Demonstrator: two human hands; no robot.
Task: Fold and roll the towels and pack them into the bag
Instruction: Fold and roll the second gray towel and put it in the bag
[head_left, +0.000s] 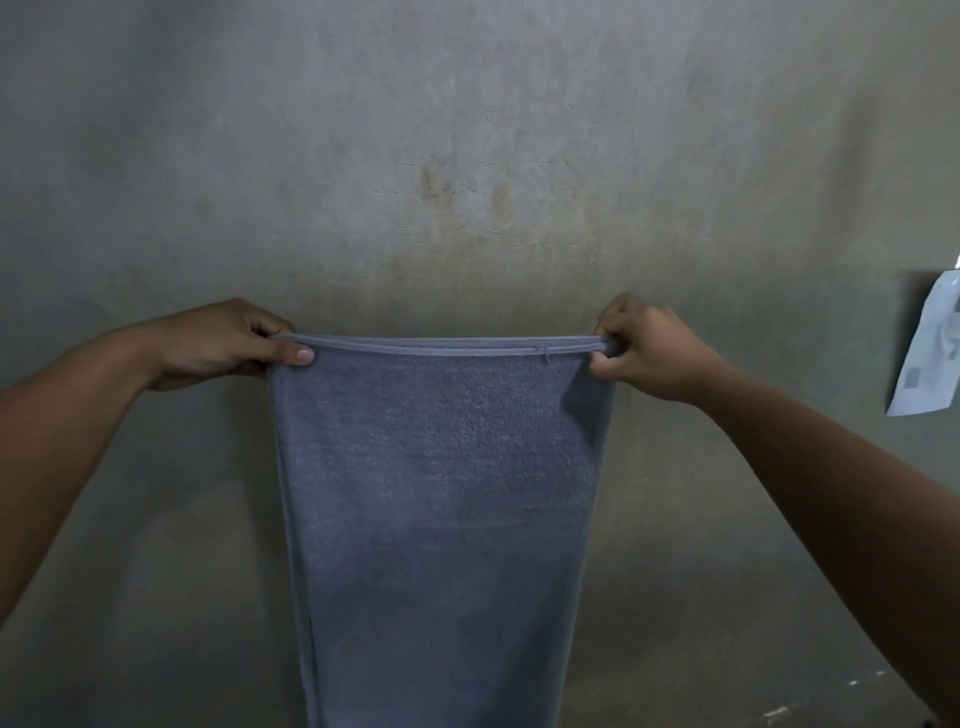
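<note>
left hand (228, 340) pinching grey towel (441, 493) at top-left corner; right hand (649, 353) pinching top-right corner; towel hanging before stained wall (467, 156)

Towel (441, 493) hangs before wall (467, 156), packet (927, 353) right.

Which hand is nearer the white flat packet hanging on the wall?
Right. The right hand, pinching one top corner of the grey-blue terry towel, is to the left of the white flat packet; the left hand holds the towel's opposite corner, farther away.
</note>
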